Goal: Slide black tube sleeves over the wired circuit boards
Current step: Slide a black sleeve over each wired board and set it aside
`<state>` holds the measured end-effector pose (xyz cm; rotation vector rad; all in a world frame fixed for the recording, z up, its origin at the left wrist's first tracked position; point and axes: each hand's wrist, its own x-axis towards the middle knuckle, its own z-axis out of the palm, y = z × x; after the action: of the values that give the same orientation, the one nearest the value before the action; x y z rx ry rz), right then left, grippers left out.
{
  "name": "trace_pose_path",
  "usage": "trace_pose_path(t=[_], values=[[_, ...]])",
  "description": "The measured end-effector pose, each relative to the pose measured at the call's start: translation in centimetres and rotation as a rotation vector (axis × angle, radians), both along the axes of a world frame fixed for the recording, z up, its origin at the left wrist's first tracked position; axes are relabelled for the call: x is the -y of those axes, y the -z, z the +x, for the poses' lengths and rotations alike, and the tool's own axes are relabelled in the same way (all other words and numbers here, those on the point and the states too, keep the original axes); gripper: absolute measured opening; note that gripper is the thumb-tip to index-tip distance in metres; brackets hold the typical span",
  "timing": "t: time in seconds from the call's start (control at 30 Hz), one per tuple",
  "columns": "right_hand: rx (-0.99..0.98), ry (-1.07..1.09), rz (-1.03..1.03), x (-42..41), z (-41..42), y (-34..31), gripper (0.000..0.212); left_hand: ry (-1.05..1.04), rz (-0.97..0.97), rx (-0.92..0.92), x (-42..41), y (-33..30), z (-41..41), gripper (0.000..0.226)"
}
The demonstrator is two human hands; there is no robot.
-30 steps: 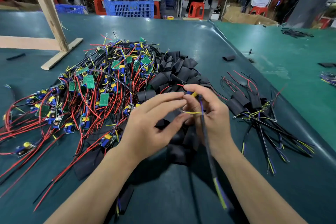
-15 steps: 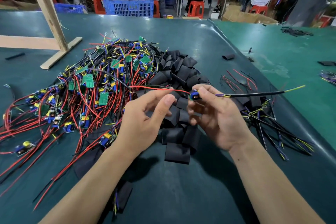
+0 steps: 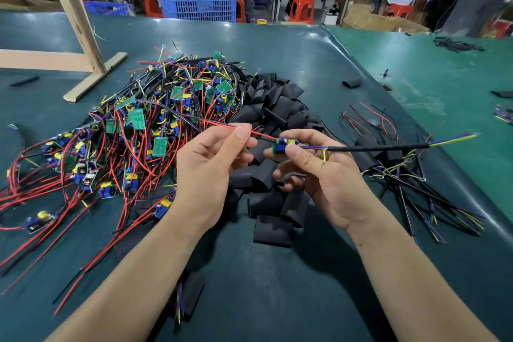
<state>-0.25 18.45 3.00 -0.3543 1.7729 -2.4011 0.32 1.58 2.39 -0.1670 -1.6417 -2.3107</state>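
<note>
Dark green mat (image 3: 277, 300) covers the bench; nearest the camera a lone black sleeve (image 3: 191, 296) lies flat on it with blue and yellow wire ends poking out. Both bare forearms come in from the bottom edge. Left hand (image 3: 206, 172) pinches a red wire (image 3: 261, 134) between thumb and forefinger, other fingers curled. Right hand (image 3: 324, 175) pinches a small green circuit board (image 3: 283, 146) at thumb and fingertip, held above the mat. Red wire runs from the left pinch to the board's left end; off the board's right end a black cable (image 3: 377, 148) sticks out to the right, blue and yellow cores showing at its tip. No sleeve on this board.

Under and just behind the hands: pile of loose black tube sleeves (image 3: 274, 203), flattened, overlapping. Left of it, touching: big heap of wired boards (image 3: 133, 141), red, black and yellow leads tangled. Right of the hands: smaller bundle of sleeved assemblies (image 3: 410, 175) with leads fanned out toward the mat's edge.

Further back, a wooden frame (image 3: 80, 33) stands on the mat at left, stray sleeve (image 3: 352, 83) at right. Past the bench: blue crate (image 3: 198, 4) full of wiring, red stools (image 3: 301, 8), seated people at other tables.
</note>
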Motion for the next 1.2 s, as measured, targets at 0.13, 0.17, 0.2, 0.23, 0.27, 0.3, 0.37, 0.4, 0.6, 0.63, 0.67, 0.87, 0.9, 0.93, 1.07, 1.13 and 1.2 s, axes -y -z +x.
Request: trace_pose_path(t=[0.13, 0.17, 0.2, 0.23, 0.27, 0.3, 0.37, 0.4, 0.6, 0.63, 0.67, 0.87, 0.9, 0.93, 1.07, 1.13, 1.2], values=[[-0.005, 0.006, 0.025, -0.1, -0.1, 0.2, 0.021, -0.065, -0.035, 0.056, 0.0, -0.2, 0.1, 0.012], [-0.01, 0.005, 0.038, -0.1, -0.1, 0.3, 0.019, -0.083, -0.032, 0.075, 0.1, -0.2, 0.1, 0.013], [-0.014, 0.003, 0.046, 0.0, -0.1, 0.4, 0.018, -0.095, -0.022, 0.096, 0.1, -0.3, 0.0, 0.015], [-0.016, 0.001, 0.05, 0.0, -0.1, 0.4, 0.017, -0.098, -0.004, 0.115, 0.2, -0.4, 0.0, 0.017], [-0.015, 0.003, 0.053, 0.0, -0.1, 0.4, 0.017, -0.092, 0.016, 0.135, 0.2, -0.5, -0.1, 0.02], [-0.012, 0.006, 0.057, 0.0, -0.1, 0.4, 0.016, -0.075, 0.035, 0.155, 0.2, -0.6, -0.1, 0.023], [-0.003, 0.006, 0.063, 0.0, -0.1, 0.4, 0.014, -0.043, 0.077, 0.202, 0.2, -0.7, -0.3, 0.03], [0.003, 0.002, 0.061, 0.0, -0.1, 0.4, 0.012, -0.032, 0.101, 0.228, 0.3, -0.7, -0.4, 0.035], [0.072, 0.039, -0.027, -0.3, -0.2, -0.1, 0.014, -0.007, 0.328, 0.255, 1.8, -1.2, -1.2, 0.029], [0.09, 0.074, -0.05, -0.5, -0.3, -0.2, 0.015, -0.028, 0.377, 0.255, 2.3, -1.3, -1.4, 0.029], [0.108, 0.124, -0.078, -0.7, -0.5, -0.4, 0.014, -0.054, 0.428, 0.252, 2.8, -1.3, -1.7, 0.03], [0.144, 0.41, -0.3, -2.4, -1.3, -1.0, 0.009, -0.268, -0.499, -0.209, 3.5, -0.1, -1.0, 0.02], [0.146, 0.42, -0.31, -2.5, -1.3, -1.0, 0.007, -0.193, -0.764, -0.294, 3.3, 0.3, -0.8, 0.01], [0.149, 0.422, -0.316, -2.5, -1.3, -1.0, 0.006, -0.119, -1.01, -0.355, 3.0, 0.7, -0.6, 0.012], [0.153, 0.412, -0.29, -2.4, -1.4, -0.8, 0.006, 0.046, -1.368, -0.363, 2.5, 1.8, -0.6, 0.034], [0.142, 0.401, -0.272, -2.3, -1.4, -0.8, 0.006, 0.044, -1.388, -0.35, 3.3, 1.6, -0.8, 0.038], [0.133, 0.389, -0.266, -2.3, -1.3, -0.8, 0.005, 0.066, -1.429, -0.296, 4.3, 1.3, -1.0, 0.045]])
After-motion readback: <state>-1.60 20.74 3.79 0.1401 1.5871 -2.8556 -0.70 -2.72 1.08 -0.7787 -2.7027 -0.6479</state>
